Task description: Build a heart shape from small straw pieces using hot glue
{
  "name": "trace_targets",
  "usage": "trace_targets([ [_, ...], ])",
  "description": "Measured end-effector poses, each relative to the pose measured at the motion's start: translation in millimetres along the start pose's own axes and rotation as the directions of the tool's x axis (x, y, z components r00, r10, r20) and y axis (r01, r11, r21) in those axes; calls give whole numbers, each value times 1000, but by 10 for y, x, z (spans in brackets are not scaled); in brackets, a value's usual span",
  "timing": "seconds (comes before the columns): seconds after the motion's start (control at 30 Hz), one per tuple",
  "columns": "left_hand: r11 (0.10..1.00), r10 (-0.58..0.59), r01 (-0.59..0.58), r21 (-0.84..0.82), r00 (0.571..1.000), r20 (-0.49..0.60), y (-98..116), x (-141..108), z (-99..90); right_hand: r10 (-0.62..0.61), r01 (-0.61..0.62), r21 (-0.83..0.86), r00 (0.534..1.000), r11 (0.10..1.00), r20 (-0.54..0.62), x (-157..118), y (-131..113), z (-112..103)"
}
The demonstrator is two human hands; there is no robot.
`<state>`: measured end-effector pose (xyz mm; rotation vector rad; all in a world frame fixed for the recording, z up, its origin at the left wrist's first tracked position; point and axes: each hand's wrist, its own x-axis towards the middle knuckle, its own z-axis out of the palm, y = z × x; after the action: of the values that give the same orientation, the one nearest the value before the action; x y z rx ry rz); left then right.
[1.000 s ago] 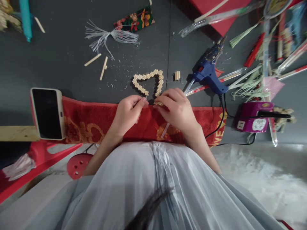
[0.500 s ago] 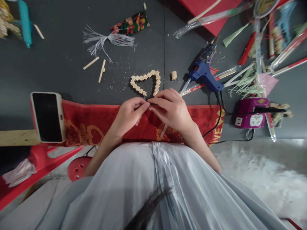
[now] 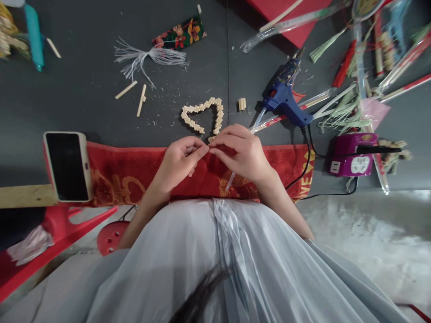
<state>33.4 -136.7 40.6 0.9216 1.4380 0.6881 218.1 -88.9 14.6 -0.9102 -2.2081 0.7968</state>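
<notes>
Both hands low over near edge of counter (image 3: pixel 90 96), above red towel (image 3: pixel 124 157). L grip (image 3: pixel 179 162) was narrow, thumb pressed to index; couldn't tell if anything sat between. R grip (image 3: pixel 244 152) narrow too, its tips at or v. near L's; sm. beige piece (image 3: pixel 212 139) just beyond R index, couldn't tell if held. Heart-shaped outline (image 3: pixel 203 107) of pale bits lay flat on counter just past my fingertips, gap in it facing me. To its R, apart: sm. bundle of cut sticks (image 3: pixel 242 104). Farther R, blue hot glue gun (image 3: pixel 283 98) on its side, clear glue stick (image 3: pixel 258 119) out the back. Purple power adapter (image 3: pixel 353 154) beyond, w/ black plug. Up-L: white tassel (image 3: pixel 164 56) next to floral strip (image 3: pixel 182 33); two loose sticks (image 3: pixel 141 101) nearer me. Phone (image 3: pixel 67 166), screen dark, at towel's L end.
</notes>
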Motion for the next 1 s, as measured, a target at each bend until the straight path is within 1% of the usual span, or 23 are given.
trace_targets([
  [0.07, 989, 99, -88, 117, 990, -98, -13, 11, -11, 38, -39, -93, 999, 995, -8, 35, 11, 13],
  [0.13, 958, 208, -160, 239, 959, -193, -28, 34, -27, 66, -71, -198, 997, 978, -27, 84, 16, 43],
  [0.2, 933, 273, -193, 305, 930, -247, -42, 61, -43, 87, -91, -282, 996, 955, -25, 138, 12, 89],
  [0.3, 926, 298, -207, 315, 914, -275, -60, 89, -62, 123, -117, -371, 992, 921, -8, 200, -1, 170],
  [0.43, 931, 287, -202, 305, 920, -266, -75, 92, -66, 157, -143, -412, 988, 900, 0, 219, -7, 229],
  [0.5, 934, 281, -199, 296, 922, -265, -72, 87, -59, 139, -132, -379, 990, 916, -10, 208, -6, 215],
  [0.57, 945, 264, -192, 265, 927, -267, -59, 82, -48, 95, -102, -306, 995, 947, -36, 195, -12, 177],
  [0.63, 968, 209, -164, 190, 946, -249, -39, 79, -33, 53, -65, -206, 997, 976, -64, 183, -28, 130],
  [0.7, 989, 138, -125, 74, 967, -213, -20, 76, -16, 32, -40, -110, 996, 993, -78, 176, -50, 88],
  [0.8, 995, 75, -85, -57, 985, -158, 9, 66, 7, 42, -42, -7, 996, 999, -78, 170, -79, 47],
  [1.0, 995, 34, -45, -91, 993, -111, 73, 0, 36, 121, -116, 141, 992, 983, -31, 156, -93, 2],
])
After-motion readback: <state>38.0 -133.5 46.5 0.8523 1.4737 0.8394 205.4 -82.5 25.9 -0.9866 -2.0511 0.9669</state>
